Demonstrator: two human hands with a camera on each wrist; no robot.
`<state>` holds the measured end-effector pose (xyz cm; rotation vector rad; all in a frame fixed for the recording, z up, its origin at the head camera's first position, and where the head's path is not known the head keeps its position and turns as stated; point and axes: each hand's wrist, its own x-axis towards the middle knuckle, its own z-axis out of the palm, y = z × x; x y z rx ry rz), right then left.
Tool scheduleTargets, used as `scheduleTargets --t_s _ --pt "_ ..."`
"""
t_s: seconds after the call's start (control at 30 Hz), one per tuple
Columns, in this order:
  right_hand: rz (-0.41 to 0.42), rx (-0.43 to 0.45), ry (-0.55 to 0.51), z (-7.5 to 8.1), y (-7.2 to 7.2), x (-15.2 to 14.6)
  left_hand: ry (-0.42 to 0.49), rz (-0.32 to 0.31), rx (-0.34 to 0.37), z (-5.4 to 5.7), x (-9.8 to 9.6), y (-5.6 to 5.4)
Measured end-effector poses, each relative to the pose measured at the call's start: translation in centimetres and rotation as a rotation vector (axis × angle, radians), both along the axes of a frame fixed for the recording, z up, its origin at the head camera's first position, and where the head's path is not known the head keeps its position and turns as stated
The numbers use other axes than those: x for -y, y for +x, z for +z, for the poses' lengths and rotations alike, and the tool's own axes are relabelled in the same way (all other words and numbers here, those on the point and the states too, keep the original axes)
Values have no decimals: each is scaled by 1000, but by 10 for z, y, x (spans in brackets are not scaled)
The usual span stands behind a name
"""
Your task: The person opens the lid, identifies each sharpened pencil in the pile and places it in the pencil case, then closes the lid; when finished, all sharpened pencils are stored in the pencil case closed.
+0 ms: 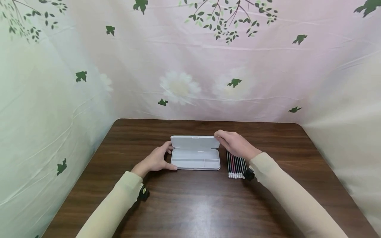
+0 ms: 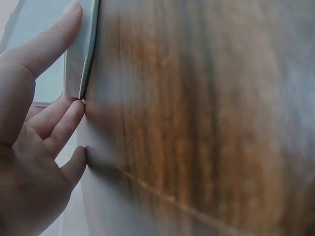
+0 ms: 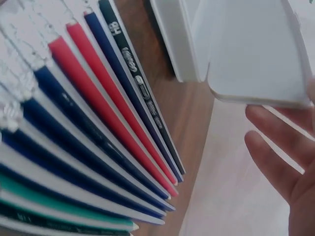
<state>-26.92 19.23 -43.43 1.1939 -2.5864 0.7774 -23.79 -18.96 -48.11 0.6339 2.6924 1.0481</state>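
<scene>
A white pencil case [image 1: 187, 164] lies on the table with its lid [image 1: 194, 142] raised at the back. Its divided tray holds nothing that I can see. My left hand [image 1: 156, 159] spans the case's left end, thumb at the front corner and fingers at the back. In the left wrist view, the fingertips [image 2: 76, 113] touch the case's side. My right hand [image 1: 236, 143] holds the lid's upper right corner, with part of that grip cut off in the right wrist view. Below this hand lies a row of pencils [image 3: 113, 108], dark, red and green, partly hidden in the head view.
The brown wooden table [image 1: 190, 205] has rounded far corners. A pale cloth [image 1: 196, 66] printed with leaves and flowers hangs behind it and along both sides. The pencils lie close to the case's right end, their white-tipped ends towards me.
</scene>
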Motion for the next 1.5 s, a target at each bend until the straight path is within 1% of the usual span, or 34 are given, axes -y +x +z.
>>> scheduleTargets --t_s 0.1,0.2,0.27,0.33,0.43,0.6,0.77,0.97,1.07,1.17,1.23,1.33,1.5 --pt "-40 -1 -3 1 0 2 0 -1 2 2 0 0" --pt "-71 -34 -17 -2 -3 4 2 0 8 3 -1 0" --pt "-106 -67 -4 -4 -4 5 7 3 10 3 -1 1" --pt "-142 -102 29 -7 -6 7 11 11 13 4 -1 2" --pt "-196 -131 108 -10 -8 9 14 15 16 5 -2 3" --pt "-230 -116 232 -17 -7 11 14 -5 20 4 -1 3" --pt "-238 -99 317 -20 -6 12 -13 -26 11 5 -1 3" --pt "-213 -88 382 -22 -10 14 -74 -21 1 9 -1 4" --pt "-234 -82 388 -23 -12 15 -91 -17 2 9 -2 3" --pt "-263 -93 381 -23 -12 17 -97 -15 3 9 -4 2" --pt "-263 -100 374 -24 -12 18 -103 -17 1 9 -4 2" --pt "-228 -122 376 -27 -10 18 -109 -17 7 10 -5 2" --pt "-137 -150 384 -32 -10 16 -117 -15 19 10 -4 1"
